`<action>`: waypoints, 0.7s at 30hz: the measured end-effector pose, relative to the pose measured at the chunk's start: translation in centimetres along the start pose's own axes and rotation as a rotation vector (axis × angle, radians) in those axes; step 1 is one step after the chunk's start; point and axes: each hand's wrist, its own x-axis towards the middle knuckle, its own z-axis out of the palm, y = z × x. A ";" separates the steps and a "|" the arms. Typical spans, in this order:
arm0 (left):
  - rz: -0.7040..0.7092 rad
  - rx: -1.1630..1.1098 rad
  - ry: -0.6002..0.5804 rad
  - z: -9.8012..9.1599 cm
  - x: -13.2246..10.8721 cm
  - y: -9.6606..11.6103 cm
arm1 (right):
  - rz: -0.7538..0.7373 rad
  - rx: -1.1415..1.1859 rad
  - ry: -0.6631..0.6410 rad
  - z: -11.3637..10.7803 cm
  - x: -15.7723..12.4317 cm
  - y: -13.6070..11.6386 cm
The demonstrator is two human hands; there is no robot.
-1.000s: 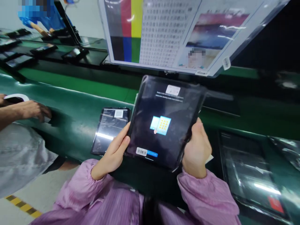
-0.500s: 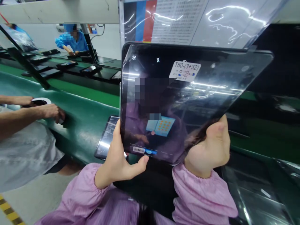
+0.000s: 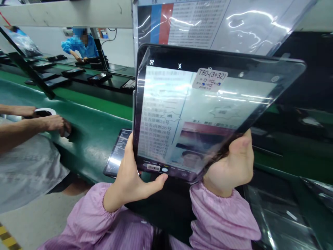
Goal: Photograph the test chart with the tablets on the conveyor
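Observation:
A black tablet [image 3: 208, 114] is held up in front of me, tilted, with clear film over its screen. The screen shows a bright camera preview of a printed page. A white label [image 3: 210, 80] marked T80-(3+32) sticks near its top, and a small barcode sticker [image 3: 153, 167] near its bottom. My left hand [image 3: 132, 177] grips the lower left edge, its thumb near the on-screen shutter button and its other fingers partly hidden behind. My right hand [image 3: 231, 163] is closed on the lower right edge. Behind the tablet stands a printed sheet [image 3: 192, 24] in a clear sleeve.
Another tablet [image 3: 114, 158] lies lit on the green bench [image 3: 88, 139] beyond my left hand. A co-worker's hands [image 3: 54, 125] hold a white-rimmed item at left. Several devices rest on the conveyor [image 3: 114, 102]. Film-covered dark panels [image 3: 281, 208] lie at lower right.
The tablet's screen has changed from a dark image with a small blue picture to a bright camera preview of the printed page. Both hands keep their grip, with only a slight shift.

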 end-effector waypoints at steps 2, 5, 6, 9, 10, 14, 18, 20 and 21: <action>-0.006 0.031 0.008 0.1 0.0 0.0 | 0.013 -0.033 0.006 0.1 0.0 -0.3; -0.035 0.053 0.027 0.2 -0.1 -0.1 | 0.008 -0.065 0.005 0.2 0.1 -0.3; -0.039 0.058 0.032 0.2 -0.1 -0.1 | 0.001 -0.063 0.001 0.2 0.1 -0.3; -0.014 0.046 0.022 0.0 0.0 0.0 | -0.003 -0.051 -0.002 0.2 0.1 -0.2; 0.000 0.031 0.009 -0.1 0.0 0.0 | -0.001 -0.059 0.006 0.2 0.1 -0.2; 0.020 -0.025 -0.021 -0.3 -0.1 -0.1 | 0.001 -0.104 0.072 0.5 0.0 -0.2; 0.026 -0.054 -0.050 -0.3 0.1 -0.1 | -0.031 -0.176 0.131 0.9 -0.1 -0.2; 0.039 -0.055 -0.063 -0.3 0.2 0.0 | -0.062 -0.260 0.159 0.9 -0.2 0.0; 0.038 -0.054 -0.073 -0.3 0.4 0.1 | -0.075 -0.294 0.168 0.8 -0.2 0.1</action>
